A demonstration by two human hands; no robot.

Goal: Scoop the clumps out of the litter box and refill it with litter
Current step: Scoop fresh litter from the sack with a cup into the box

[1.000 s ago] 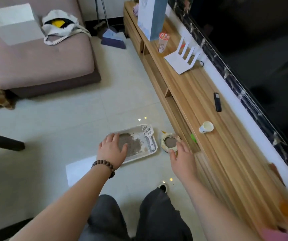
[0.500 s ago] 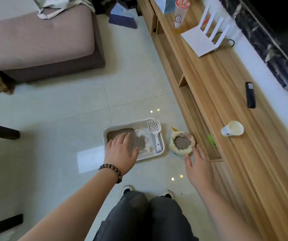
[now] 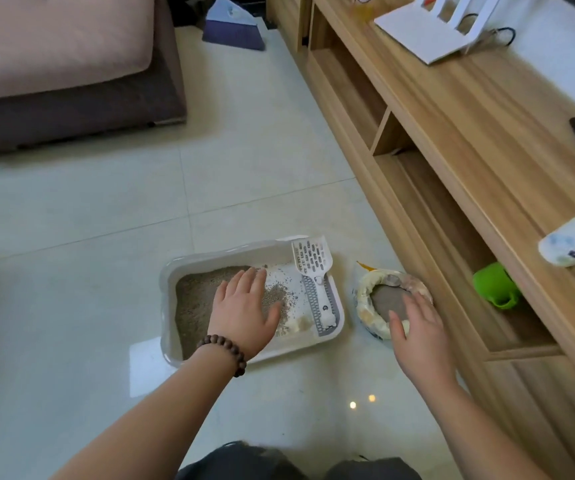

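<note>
Head cam: litter box (image 3: 166, 306) sits on the tile at 12 o'clock from my knees, litter piled on its left side. My left hand (image 3: 242, 311) is spread flat over it, holding nothing. My right hand (image 3: 419, 336) is relaxed over the one rolled-down litter bag (image 3: 365, 306) at 1 o'clock. One scoop (image 3: 315, 277) lies inside the box: light stiff plastic I'd guess, grab the handle. The bag looks floppy and heavy, so grip the rolled rim.

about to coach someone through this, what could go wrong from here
1. The litter bag stands open with a soft rolled rim; the right hand reaching over it could tip it and spill.
2. The scoop overhangs the litter box corner and could get knocked out.
3. The left hand is bare over the litter.
</note>
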